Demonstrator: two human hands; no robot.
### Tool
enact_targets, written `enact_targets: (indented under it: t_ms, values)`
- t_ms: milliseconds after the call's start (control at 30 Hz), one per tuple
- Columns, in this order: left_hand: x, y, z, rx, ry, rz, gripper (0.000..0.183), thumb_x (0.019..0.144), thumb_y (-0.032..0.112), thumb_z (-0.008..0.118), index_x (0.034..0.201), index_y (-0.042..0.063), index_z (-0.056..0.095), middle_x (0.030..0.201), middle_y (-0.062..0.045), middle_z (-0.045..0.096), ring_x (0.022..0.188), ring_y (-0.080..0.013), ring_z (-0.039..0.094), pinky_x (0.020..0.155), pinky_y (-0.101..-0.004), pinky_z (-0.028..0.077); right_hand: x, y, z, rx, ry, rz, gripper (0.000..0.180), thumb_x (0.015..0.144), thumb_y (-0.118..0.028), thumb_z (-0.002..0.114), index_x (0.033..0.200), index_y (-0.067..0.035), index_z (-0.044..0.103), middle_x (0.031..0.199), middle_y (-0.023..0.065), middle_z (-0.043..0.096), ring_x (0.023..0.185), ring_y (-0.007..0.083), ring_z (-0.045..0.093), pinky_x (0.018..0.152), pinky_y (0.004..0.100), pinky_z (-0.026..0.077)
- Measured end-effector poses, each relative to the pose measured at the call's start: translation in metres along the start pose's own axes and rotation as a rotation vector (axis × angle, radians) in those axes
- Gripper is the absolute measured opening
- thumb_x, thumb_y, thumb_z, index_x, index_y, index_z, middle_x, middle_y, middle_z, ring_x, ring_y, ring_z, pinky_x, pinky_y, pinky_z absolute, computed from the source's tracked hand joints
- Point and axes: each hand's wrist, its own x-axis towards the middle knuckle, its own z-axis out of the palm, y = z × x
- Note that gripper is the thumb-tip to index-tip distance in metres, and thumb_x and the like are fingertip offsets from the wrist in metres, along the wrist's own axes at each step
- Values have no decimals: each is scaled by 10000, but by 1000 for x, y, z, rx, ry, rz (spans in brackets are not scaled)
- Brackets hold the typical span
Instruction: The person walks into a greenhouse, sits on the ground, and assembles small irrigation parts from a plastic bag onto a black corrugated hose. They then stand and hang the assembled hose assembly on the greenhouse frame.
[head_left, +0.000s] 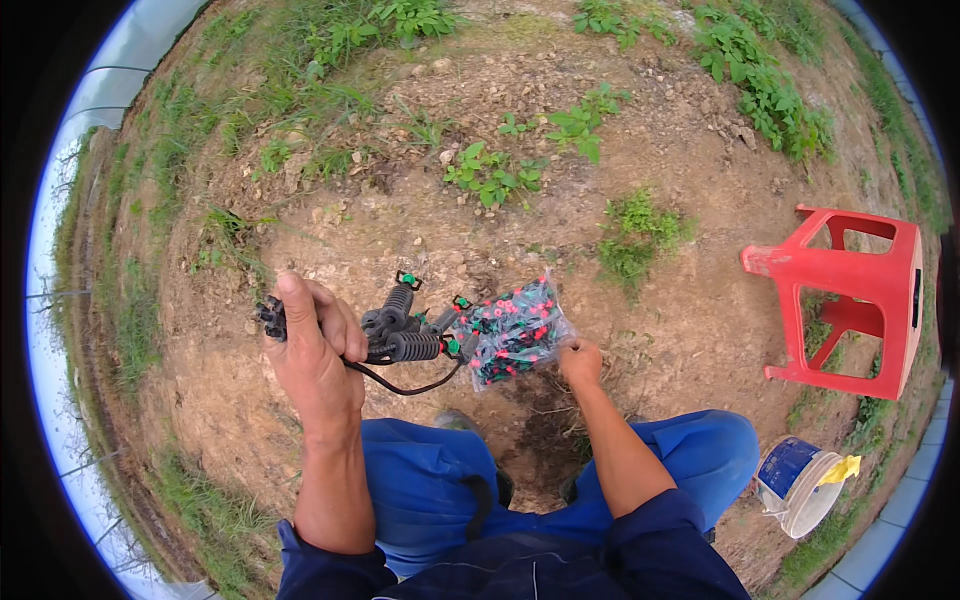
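My left hand (319, 337) grips a bunch of black irrigation sprinkler assemblies. Black connector ends (271, 318) poke out on its left. Ribbed grey weights (415, 347) and small sprinkler heads with green and red parts (407, 279) hang out on the right, along with a loop of thin black tube (405, 391). My right hand (580, 363) pinches the right edge of a clear plastic bag (517, 330) full of small red, green and black plastic parts. Some sprinkler heads overlap the bag's left side; whether they touch it I cannot tell.
A red plastic stool (862, 300) lies on its side at the right. Below it a white bucket (799, 484) with a blue label is tipped over, a yellow item (840, 470) at its mouth. Weeds (491, 176) grow on the bare soil ahead, beyond my blue-trousered knees (427, 465).
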Motion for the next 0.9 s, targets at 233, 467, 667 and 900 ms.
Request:
enact_targets:
  t_ms: [233, 467, 667, 900]
  values:
    - [-2, 2, 2, -5, -28, 12, 372, 1007, 376, 543, 790, 75, 519, 504, 25, 340, 406, -88, 369, 374, -245, 304, -4, 7, -3, -175, -122, -157, 228, 800, -210, 632, 967, -110, 750, 934, 194, 702, 878, 374, 674, 797, 437, 531]
    - [-4, 2, 0, -14, -13, 8, 373, 1008, 380, 538, 791, 77, 519, 505, 25, 337, 408, -86, 363, 373, -244, 300, -2, -14, 1, -20, -32, -151, 265, 833, -282, 667, 1029, -114, 726, 957, 198, 698, 895, 388, 663, 788, 460, 526]
    - [-3, 1, 4, -14, -16, 22, 381, 1011, 401, 522, 808, 79, 512, 516, 26, 320, 421, -87, 350, 388, -247, 306, -7, -22, 2, -283, 30, -285, 366, 800, -322, 724, 1108, -132, 670, 994, 174, 690, 885, 391, 658, 775, 491, 518]
    - [-1, 1, 3, -35, 4, -24, 383, 1022, 436, 476, 845, 98, 515, 552, 31, 312, 461, -83, 314, 424, -240, 291, 3, -25, 4, -341, -66, -321, 324, 806, -363, 689, 1013, -114, 665, 896, 184, 690, 807, 401, 664, 710, 518, 519]
